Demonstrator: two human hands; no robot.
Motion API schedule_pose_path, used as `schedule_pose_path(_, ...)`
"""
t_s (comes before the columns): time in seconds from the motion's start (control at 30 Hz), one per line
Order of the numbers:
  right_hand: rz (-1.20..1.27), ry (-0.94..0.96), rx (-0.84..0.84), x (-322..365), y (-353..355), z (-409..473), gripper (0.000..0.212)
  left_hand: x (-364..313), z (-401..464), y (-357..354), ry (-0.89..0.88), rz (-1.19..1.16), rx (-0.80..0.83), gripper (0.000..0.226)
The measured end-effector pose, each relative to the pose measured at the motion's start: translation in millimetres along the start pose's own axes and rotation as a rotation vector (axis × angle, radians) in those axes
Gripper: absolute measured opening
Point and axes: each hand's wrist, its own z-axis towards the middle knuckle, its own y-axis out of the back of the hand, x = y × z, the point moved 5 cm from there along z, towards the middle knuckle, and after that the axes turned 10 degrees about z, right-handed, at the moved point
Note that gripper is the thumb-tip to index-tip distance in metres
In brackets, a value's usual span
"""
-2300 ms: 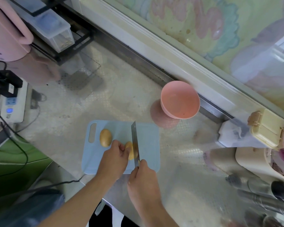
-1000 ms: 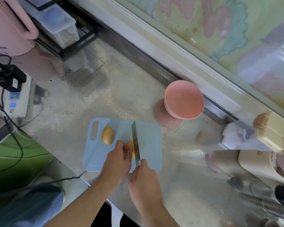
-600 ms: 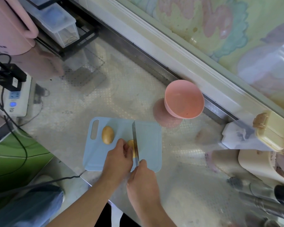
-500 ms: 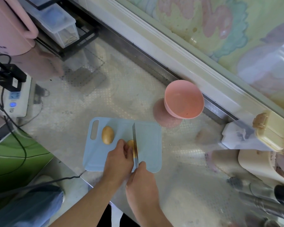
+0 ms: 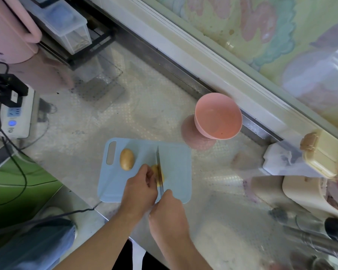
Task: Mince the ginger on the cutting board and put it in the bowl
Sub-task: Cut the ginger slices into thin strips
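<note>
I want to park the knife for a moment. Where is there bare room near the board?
Bare counter lies beyond the cutting board, between the pink bowl and the power strip. The strip right of the board is also free. Far right is crowded with containers and utensils.

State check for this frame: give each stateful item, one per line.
left hand: holding ginger piece steady
right hand: gripping knife
knife: blade on ginger piece
ginger piece: under blade
second ginger piece: whole, untouched
bowl: empty
cutting board: flat
</note>
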Motion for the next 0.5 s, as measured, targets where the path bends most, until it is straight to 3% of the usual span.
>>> schedule_pose_path(0.5,0.040,0.025,-0.017,-7.8,-7.1,14.6,0.012,-4.1,-1.5,1.5,0.054,-0.016,0.035,0.019)
